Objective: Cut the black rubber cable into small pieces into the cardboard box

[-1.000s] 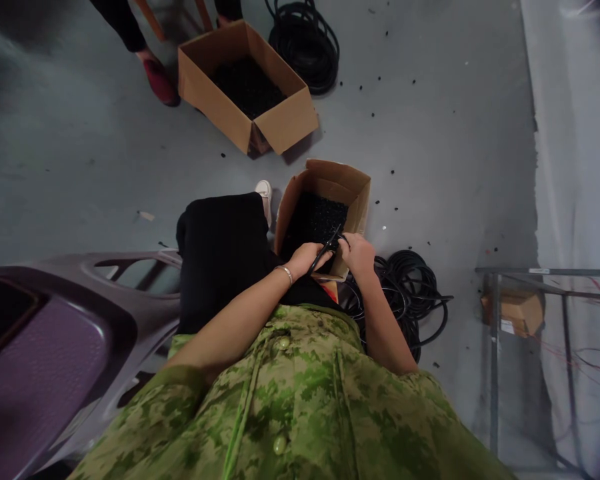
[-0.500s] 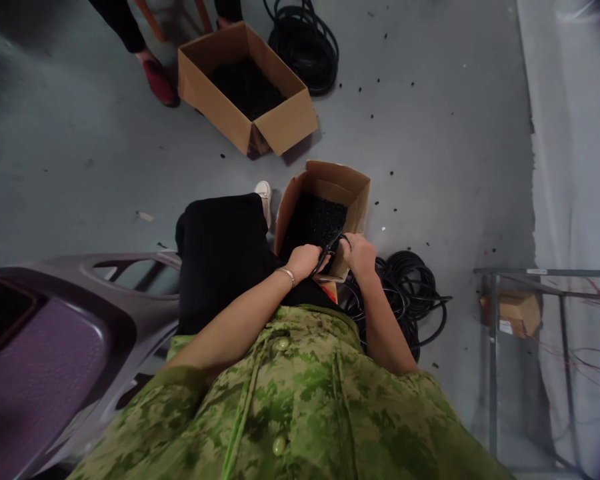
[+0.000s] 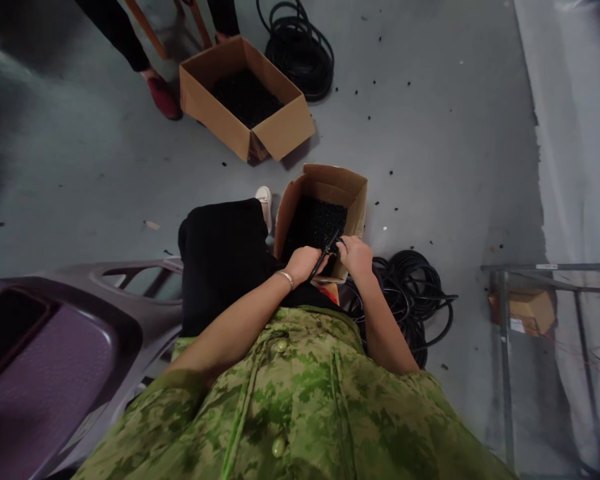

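Observation:
Both of my hands work close together over the near end of an open cardboard box (image 3: 359, 200), which holds many small black pieces (image 3: 320, 220). My left hand (image 3: 303, 261) is closed around a slim black tube (image 3: 323, 259), which slants up and to the right. Just right of it, my right hand (image 3: 357, 257) is closed with its fingertips near the tube. A short dark part shows at those fingertips, but what this hand holds is too small to tell.
Coiled black tubing (image 3: 415, 287) lies right of my box. A second cardboard box (image 3: 285, 127) with black pieces stands ahead, beside another coil (image 3: 305, 60) and a person's red shoe (image 3: 164, 99). A purple-grey plastic chair (image 3: 80, 353) is at left, a metal frame (image 3: 505, 360) at right.
The view has shifted slightly. My hands stay over the box; the right fingers have moved a little, and the dark loop that showed beside them is now less visible.

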Available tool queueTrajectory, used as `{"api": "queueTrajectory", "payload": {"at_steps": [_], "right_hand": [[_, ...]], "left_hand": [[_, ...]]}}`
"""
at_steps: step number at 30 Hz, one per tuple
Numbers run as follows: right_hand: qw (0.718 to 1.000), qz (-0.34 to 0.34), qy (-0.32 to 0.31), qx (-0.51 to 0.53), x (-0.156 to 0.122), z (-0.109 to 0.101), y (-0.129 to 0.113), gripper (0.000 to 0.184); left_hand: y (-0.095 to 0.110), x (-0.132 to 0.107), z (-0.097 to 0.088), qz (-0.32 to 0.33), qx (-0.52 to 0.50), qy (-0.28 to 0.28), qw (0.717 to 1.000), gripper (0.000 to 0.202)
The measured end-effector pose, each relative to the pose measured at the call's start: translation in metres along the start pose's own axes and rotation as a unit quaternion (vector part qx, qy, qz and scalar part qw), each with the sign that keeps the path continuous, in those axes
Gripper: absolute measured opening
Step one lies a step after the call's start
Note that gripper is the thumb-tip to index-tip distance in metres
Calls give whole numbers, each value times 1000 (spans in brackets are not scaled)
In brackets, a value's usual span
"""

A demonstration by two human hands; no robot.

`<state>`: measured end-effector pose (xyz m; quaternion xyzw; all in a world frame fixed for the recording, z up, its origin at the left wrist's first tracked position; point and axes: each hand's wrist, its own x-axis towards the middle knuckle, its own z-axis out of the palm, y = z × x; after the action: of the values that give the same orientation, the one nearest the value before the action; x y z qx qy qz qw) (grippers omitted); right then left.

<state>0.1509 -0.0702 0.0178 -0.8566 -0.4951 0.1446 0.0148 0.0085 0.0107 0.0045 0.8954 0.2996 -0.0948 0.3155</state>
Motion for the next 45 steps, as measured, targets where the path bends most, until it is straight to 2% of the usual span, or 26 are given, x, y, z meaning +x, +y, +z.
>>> {"api": "queueTrajectory", "payload": {"at_steps": [5,10,13,17,22,30,39,45], "right_hand": [[999,5,20,45,1,3,5,33],[986,10,58,159,7,11,21,33],[967,-8,71,244,11,14,25,33],[949,-32,60,307,12,15,23,33],[954,-38,31,295,8,16,20,31],[968,-43,17,246,6,15,18,31],[967,-71,7,243,4,15,19,33],[969,-66,1,238,6,20,22,33]], "left_hand": [[-10,6,8,-40,-109,18,993,43],[-15,14,20,-53,-191,27,980,28],[-13,14,21,-53,-201,12,978,27],[-8,9,16,-18,-158,2,987,27],[-3,5,12,11,-103,-7,995,27],[-1,3,12,7,-71,-7,997,29],[1,2,10,4,-32,-15,999,29],[3,2,9,-2,-25,-23,999,29]]}}
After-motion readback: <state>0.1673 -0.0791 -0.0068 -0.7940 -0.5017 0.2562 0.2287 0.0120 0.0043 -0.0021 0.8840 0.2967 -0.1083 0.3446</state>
